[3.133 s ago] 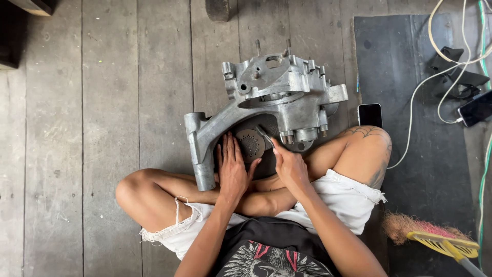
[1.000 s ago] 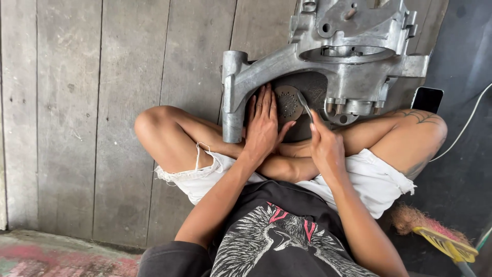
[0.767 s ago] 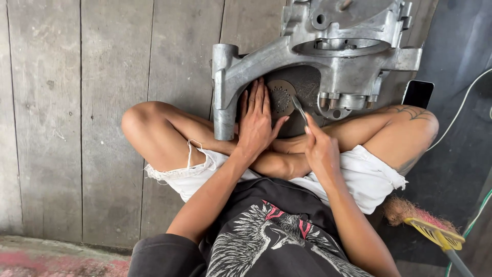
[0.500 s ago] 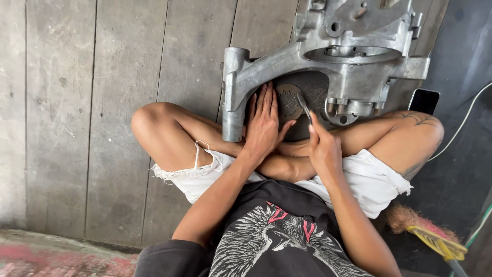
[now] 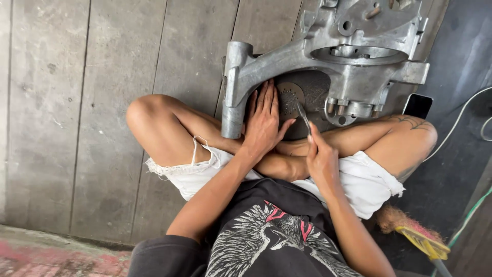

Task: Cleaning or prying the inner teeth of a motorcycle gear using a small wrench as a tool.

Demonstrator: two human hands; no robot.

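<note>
I sit cross-legged on a wooden floor with a large grey cast-metal engine casing (image 5: 338, 61) in front of my legs. My left hand (image 5: 264, 120) lies flat, fingers spread, against the dark round part (image 5: 300, 100) in the casing's lower opening. My right hand (image 5: 322, 159) grips a thin metal tool (image 5: 303, 117), whose tip points up at that dark round part beside the left hand's thumb.
A dark phone (image 5: 417, 106) lies on the floor right of the casing, by my right knee. A black mat (image 5: 461, 56) with a white cable (image 5: 461, 123) covers the floor at right. A broom head (image 5: 410, 233) lies at lower right.
The view has shifted slightly; the casing now sits a little higher and further right. Both hands stay on the dark round part, the right one still holding the tool.
</note>
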